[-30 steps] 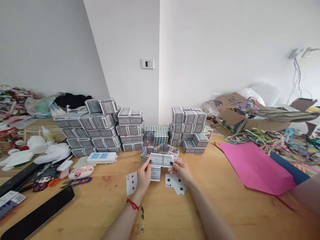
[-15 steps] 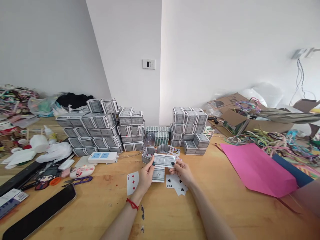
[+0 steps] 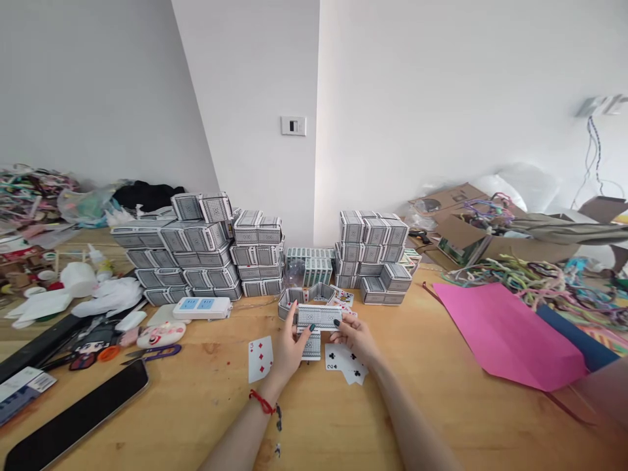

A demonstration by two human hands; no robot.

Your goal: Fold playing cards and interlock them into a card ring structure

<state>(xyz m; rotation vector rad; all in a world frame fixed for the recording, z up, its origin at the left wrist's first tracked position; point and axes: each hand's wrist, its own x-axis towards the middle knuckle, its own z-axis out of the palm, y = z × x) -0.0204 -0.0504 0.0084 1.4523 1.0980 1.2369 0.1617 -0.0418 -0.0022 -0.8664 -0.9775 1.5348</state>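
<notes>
Between my hands are playing cards (image 3: 320,316), patterned backs toward me, forming a wide horizontal strip. Another card (image 3: 313,348) hangs below the strip near its left end; whether it is joined to it I cannot tell. My left hand (image 3: 290,343) grips the left end, thumb on the front. On the right end, my right hand (image 3: 357,337) pinches with its thumb on top and fingers behind. A three of diamonds (image 3: 260,359) lies face up left of my left hand. Under my right wrist lie face-up clubs (image 3: 339,358). Just behind sit open box shapes folded from cards (image 3: 290,301).
Stacked card blocks rise at left (image 3: 210,255), centre (image 3: 258,252) and right (image 3: 373,252). A power strip (image 3: 202,308), scissors (image 3: 159,353) and a black phone (image 3: 81,418) lie left. Pink paper (image 3: 510,333) and a cord heap (image 3: 534,281) are right.
The held strip has tilted and looks narrower. My left thumb has moved right onto its front, and the left forefinger now stretches up along its left end.
</notes>
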